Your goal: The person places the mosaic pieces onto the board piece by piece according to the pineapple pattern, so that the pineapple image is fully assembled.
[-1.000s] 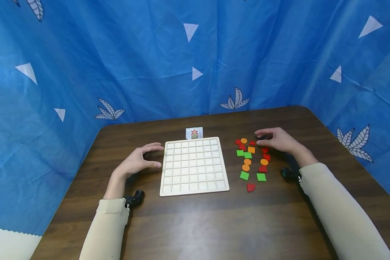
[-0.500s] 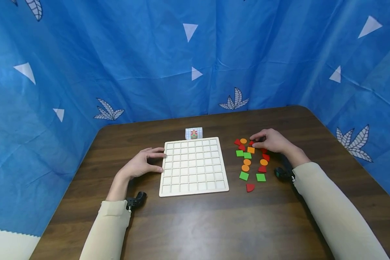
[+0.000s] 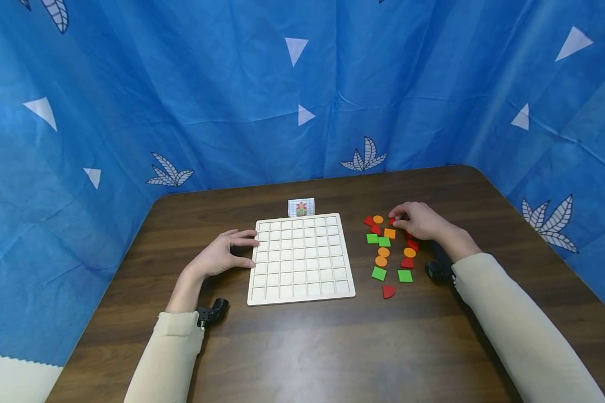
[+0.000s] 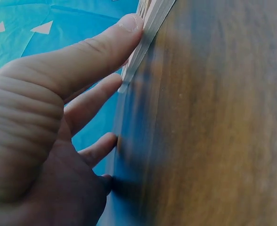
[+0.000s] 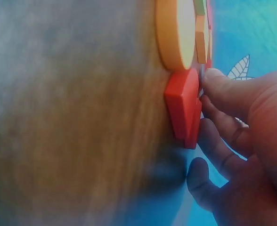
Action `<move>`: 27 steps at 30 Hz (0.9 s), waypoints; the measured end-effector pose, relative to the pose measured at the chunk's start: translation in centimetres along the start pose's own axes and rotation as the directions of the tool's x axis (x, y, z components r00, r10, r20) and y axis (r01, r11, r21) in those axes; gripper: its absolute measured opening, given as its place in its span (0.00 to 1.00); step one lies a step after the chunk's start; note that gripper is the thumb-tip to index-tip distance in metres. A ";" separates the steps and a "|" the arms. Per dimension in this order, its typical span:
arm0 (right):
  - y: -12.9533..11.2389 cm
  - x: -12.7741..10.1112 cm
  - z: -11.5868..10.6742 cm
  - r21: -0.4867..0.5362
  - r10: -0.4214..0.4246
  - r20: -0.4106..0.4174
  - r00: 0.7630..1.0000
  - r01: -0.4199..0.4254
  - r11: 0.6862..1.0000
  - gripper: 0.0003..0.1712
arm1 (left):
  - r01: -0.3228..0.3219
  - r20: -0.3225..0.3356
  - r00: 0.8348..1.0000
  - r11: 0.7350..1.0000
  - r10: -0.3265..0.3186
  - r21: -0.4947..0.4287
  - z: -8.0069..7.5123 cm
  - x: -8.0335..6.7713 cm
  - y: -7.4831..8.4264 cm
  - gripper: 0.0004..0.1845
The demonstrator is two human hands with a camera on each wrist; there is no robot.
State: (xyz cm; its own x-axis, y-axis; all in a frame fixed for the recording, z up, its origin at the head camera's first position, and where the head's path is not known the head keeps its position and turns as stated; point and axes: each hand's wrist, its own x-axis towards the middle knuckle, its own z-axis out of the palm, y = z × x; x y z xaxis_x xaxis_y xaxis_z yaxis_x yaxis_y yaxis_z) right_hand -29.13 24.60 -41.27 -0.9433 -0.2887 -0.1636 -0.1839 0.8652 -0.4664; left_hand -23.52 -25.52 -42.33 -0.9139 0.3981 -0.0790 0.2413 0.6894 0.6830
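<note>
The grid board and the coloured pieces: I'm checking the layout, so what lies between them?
In the head view, only bare brown table shows between the grid board and the coloured pieces; nothing sits in that strip.

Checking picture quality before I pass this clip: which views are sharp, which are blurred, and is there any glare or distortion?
Head view: sharp, evenly lit, with soft sheen on the table and wide-angle bending of the backdrop edges. Left wrist view: the left hand is fairly clear, the tabletop smeared, the grid board only an edge. Right wrist view: the red piece and right hand are soft, the wood heavily blurred.
</note>
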 end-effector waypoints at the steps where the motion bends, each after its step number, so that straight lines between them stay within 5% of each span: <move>1: -0.1 0.0 0.0 -0.008 -0.003 -0.004 1.000 0.003 1.000 0.17 | -0.009 0.001 1.000 1.000 0.009 0.004 0.0 0.0 0.0 0.28; 9: -2.3 -0.1 -0.3 0.001 -0.040 -0.053 0.998 0.040 0.999 0.17 | -0.032 0.012 0.999 0.999 0.032 0.012 0.1 0.1 -0.2 0.28; 18: -9.6 0.5 0.3 0.086 -0.121 -0.106 0.987 0.131 0.988 0.16 | 0.007 0.005 1.000 1.000 -0.007 0.000 0.0 0.0 -0.2 0.28; 27: -16.4 2.1 3.4 0.195 -0.180 -0.110 0.978 0.199 0.960 0.14 | 0.056 -0.013 0.998 0.998 -0.056 -0.001 0.2 -0.1 -0.4 0.28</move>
State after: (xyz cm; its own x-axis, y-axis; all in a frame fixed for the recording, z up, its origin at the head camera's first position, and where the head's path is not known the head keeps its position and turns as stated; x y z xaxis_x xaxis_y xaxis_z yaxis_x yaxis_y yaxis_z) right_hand -27.11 8.44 -36.95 -0.9193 -0.3931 0.0194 -0.3103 0.6937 -0.6500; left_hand -23.49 -25.72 -42.72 -0.9302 0.3507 -0.1080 0.1889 0.7100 0.6784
